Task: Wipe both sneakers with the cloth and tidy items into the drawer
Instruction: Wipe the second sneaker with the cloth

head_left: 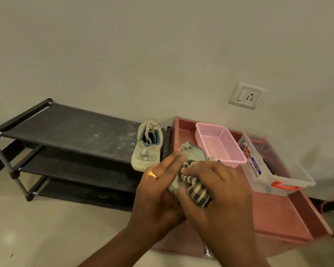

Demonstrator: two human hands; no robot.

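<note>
Striped black-and-tan fabric sits nearest my view: the cloth (197, 187) is bunched under the right hand (216, 187), whose fingers curl over it and press it onto the first sneaker (193, 153). That pale, greenish shoe is raised above the front left part of the drawer (278, 214), mostly covered by both hands, with only its far end showing. The left hand (158, 182) lies against the shoe's left side with the fingers laid out straight along it; I cannot see the thumb, so I cannot tell whether it wraps underneath. A gold ring (152, 174) is on one finger of that hand. The drawer is reddish-brown and pulled open over a light tiled floor (46, 228), with a metal handle (206, 252) at its near edge. Inside, toward the back, stands a pink mesh basket (220, 143); just right of it is a clear plastic box (289, 178) with orange latches and a printed label. The second sneaker (147, 149) rests upright on the right end of the top shelf of a black shoe rack (66, 128), toe pointing away, laces loose. The shelf fabric looks dusty. On the wall beyond, a white socket plate (246, 95) is mounted.
</note>
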